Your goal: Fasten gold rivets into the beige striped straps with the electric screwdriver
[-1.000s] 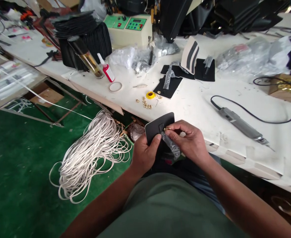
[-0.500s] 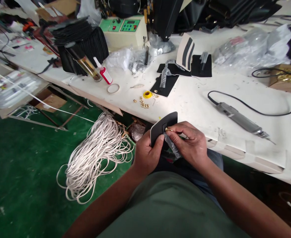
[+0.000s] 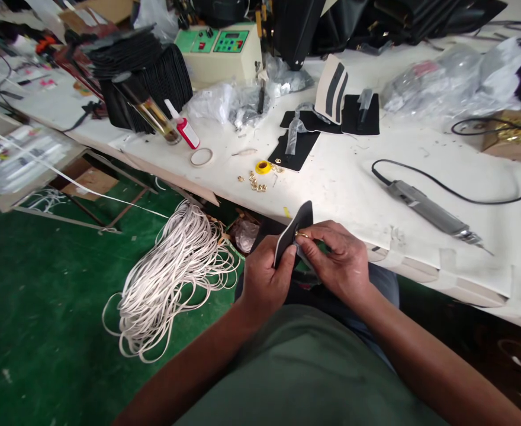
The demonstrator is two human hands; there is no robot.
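Observation:
My left hand point(image 3: 267, 272) is closed on a black panel point(image 3: 304, 220) with a pale edge, which looks like leather and is tilted nearly edge-on to me. My right hand point(image 3: 340, 254) pinches a small gold metal fitting point(image 3: 302, 235) against the panel's dark face; its exact kind is hidden by the fingers. Beyond my hands on the table, several small gold fittings point(image 3: 258, 186) lie around a yellow ring-shaped roll point(image 3: 263, 167). Further back lie more black panels point(image 3: 305, 151) with plastic-wrapped straps on them.
To the right lies a grey corded electric screwdriver point(image 3: 433, 210), its bit toward the table's front edge. A red-and-white glue bottle point(image 3: 188, 133) stands near a stack of black pieces point(image 3: 167, 83). White cord point(image 3: 171, 284) is heaped on the green floor at left.
The black panel has turned from showing its face to nearly edge-on. My left hand has rotated with it, while my right hand keeps its pinch on the gold fitting.

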